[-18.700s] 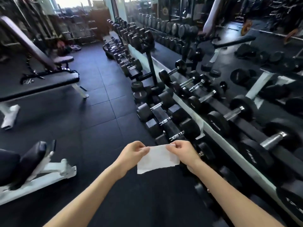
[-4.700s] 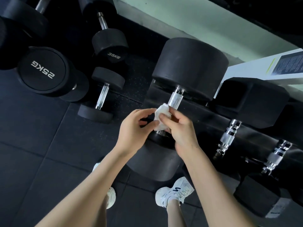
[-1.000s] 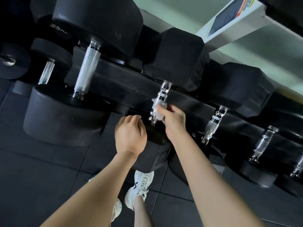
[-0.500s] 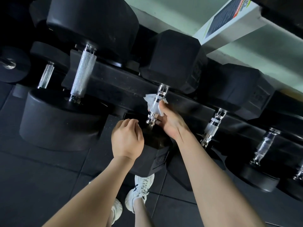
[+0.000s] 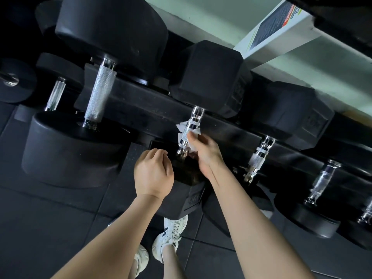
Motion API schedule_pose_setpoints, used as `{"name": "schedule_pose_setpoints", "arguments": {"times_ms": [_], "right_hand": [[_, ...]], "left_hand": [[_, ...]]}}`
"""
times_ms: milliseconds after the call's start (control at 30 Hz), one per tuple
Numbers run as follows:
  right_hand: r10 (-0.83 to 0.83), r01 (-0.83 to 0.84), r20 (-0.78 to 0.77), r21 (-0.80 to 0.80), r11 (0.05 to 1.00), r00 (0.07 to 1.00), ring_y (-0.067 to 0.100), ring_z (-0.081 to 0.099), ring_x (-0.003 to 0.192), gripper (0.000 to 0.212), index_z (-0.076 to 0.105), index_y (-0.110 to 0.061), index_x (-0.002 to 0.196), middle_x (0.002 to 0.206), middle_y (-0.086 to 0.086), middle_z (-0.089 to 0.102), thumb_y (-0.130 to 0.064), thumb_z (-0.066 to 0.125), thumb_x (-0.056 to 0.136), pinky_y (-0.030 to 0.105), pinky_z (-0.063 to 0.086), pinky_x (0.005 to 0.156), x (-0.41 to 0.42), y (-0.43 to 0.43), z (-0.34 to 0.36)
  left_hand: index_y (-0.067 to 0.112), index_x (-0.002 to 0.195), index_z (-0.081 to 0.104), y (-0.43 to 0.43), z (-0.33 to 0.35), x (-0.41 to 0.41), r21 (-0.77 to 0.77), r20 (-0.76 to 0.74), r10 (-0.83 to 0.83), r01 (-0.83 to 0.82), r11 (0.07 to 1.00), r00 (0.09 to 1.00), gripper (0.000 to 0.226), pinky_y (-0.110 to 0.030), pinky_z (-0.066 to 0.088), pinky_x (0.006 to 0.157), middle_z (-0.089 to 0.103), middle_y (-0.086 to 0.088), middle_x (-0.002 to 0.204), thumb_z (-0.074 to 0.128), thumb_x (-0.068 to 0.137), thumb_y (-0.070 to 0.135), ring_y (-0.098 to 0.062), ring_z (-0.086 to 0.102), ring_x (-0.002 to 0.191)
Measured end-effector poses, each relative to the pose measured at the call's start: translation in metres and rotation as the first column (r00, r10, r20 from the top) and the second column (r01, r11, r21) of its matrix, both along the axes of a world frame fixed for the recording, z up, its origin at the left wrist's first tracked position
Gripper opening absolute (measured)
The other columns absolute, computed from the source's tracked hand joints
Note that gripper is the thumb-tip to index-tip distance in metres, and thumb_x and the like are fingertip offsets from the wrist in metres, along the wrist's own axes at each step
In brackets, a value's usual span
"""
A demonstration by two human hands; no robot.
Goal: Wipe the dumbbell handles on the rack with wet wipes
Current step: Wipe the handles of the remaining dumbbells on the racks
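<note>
A hex dumbbell lies across the black rack (image 5: 145, 101), its chrome handle (image 5: 190, 129) in the middle of the view. My right hand (image 5: 203, 154) holds a white wet wipe (image 5: 181, 126) wrapped behind and around that handle, thumb on the near side. My left hand (image 5: 154, 174) hovers with curled fingers over the dumbbell's near black head (image 5: 189, 190), holding nothing that I can see. Further chrome handles stand on both sides: a knurled one (image 5: 99, 93) on a big round dumbbell to the left, a ringed one (image 5: 257, 158) to the right.
More dumbbells (image 5: 322, 182) fill the rack to the right, and round ones (image 5: 54, 93) stand on the dark rubber floor at left. A white rack upright (image 5: 267, 35) with a label rises at top right. My white shoes (image 5: 171, 236) stand below the rack.
My right hand has slid the wipe a little along the handle and the wipe has bunched up higher behind it. My left hand stays over the near head.
</note>
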State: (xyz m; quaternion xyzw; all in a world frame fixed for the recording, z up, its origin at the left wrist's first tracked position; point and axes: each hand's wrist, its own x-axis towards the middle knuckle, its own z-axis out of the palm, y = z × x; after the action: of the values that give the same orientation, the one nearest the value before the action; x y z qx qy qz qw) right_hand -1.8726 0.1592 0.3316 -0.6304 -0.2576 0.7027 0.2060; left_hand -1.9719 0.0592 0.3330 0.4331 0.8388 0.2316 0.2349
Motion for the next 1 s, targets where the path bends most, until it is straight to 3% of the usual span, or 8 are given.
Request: {"name": "schedule_pose_setpoints", "arguments": {"times_ms": [233,367,467,567,667,833,900,1000], "right_hand": [[-0.105,0.093,0.068,0.167,0.982,0.992,0.003,0.065,0.068,0.009,0.068,-0.016,0.086,0.076,-0.007,0.068,-0.009,0.073,0.081,0.017,0.054,0.067,-0.016,0.022,0.011],[0.124,-0.167,0.256,0.154,0.974,0.959,-0.004,0.054,0.056,0.031,0.048,-0.014,0.067,0.068,-0.005,0.058,-0.010,0.078,0.076,0.008,0.044,0.057,-0.007,-0.014,0.001],[0.192,-0.238,0.328,0.104,0.966,0.925,0.008,0.052,0.059,0.038,0.044,-0.012,0.068,0.067,0.001,0.057,-0.013,0.082,0.071,0.013,0.044,0.054,-0.007,-0.017,0.000],[0.054,-0.085,0.262,0.109,0.990,0.964,0.010,0.059,0.063,0.027,0.059,-0.008,0.078,0.077,0.005,0.068,-0.014,0.084,0.069,0.017,0.049,0.052,-0.018,0.009,0.010],[-0.038,0.011,0.194,0.140,0.990,0.980,0.004,0.057,0.058,0.026,0.057,-0.014,0.069,0.069,-0.005,0.062,-0.014,0.083,0.071,0.013,0.046,0.049,-0.022,0.022,0.011],[0.293,-0.344,0.409,0.055,0.937,0.864,0.013,0.056,0.063,0.045,0.042,-0.017,0.055,0.064,-0.006,0.061,-0.025,0.083,0.069,0.029,0.048,0.064,-0.006,-0.022,-0.002],[0.324,-0.393,0.455,0.064,0.917,0.830,0.017,0.058,0.067,0.036,0.052,-0.012,0.056,0.066,-0.001,0.063,-0.026,0.081,0.071,0.032,0.049,0.065,-0.001,-0.021,0.002],[0.244,-0.341,0.449,0.149,0.928,0.860,0.007,0.055,0.070,0.015,0.060,-0.018,0.078,0.071,-0.011,0.057,-0.022,0.075,0.077,0.018,0.042,0.060,0.016,-0.018,0.028]], "left_hand": [[0.004,0.075,0.068,0.000,-0.001,0.001,0.007,-0.006,0.001,-0.001,1.000,1.000,0.034,-0.031,0.048,0.061,0.068,-0.008,0.073,0.036,0.082,0.015,-0.031,0.063,0.074],[0.004,0.077,0.068,0.001,0.002,0.001,0.000,-0.002,0.003,-0.003,1.000,1.000,0.039,-0.030,0.046,0.063,0.069,-0.008,0.076,0.033,0.082,0.020,-0.031,0.063,0.077],[0.004,0.077,0.068,0.000,0.002,0.001,0.010,-0.012,0.001,-0.001,1.000,1.000,0.039,-0.029,0.044,0.063,0.069,-0.008,0.076,0.033,0.082,0.020,-0.031,0.063,0.077],[0.004,0.073,0.067,-0.001,0.001,0.001,0.025,-0.017,-0.004,0.004,1.000,1.000,0.038,-0.028,0.043,0.062,0.068,-0.008,0.073,0.033,0.081,0.018,-0.031,0.062,0.075],[0.003,0.072,0.066,0.000,0.000,0.001,0.045,-0.019,0.005,-0.004,0.999,1.000,0.037,-0.028,0.042,0.061,0.068,-0.009,0.072,0.033,0.080,0.018,-0.031,0.062,0.073],[0.004,0.078,0.068,-0.001,0.000,0.001,0.020,-0.029,0.009,-0.008,1.000,1.000,0.036,-0.028,0.041,0.064,0.069,-0.009,0.078,0.035,0.082,0.018,-0.032,0.062,0.078],[0.003,0.082,0.069,0.000,0.000,0.001,0.002,-0.007,0.025,-0.025,1.000,1.000,0.033,-0.026,0.038,0.069,0.070,-0.009,0.084,0.038,0.082,0.015,-0.031,0.061,0.086],[0.006,0.098,0.069,0.002,0.003,0.000,-0.084,0.097,0.061,-0.053,0.995,0.993,0.036,-0.027,0.037,0.081,0.068,-0.007,0.103,0.035,0.089,0.016,-0.027,0.055,0.103]]}}
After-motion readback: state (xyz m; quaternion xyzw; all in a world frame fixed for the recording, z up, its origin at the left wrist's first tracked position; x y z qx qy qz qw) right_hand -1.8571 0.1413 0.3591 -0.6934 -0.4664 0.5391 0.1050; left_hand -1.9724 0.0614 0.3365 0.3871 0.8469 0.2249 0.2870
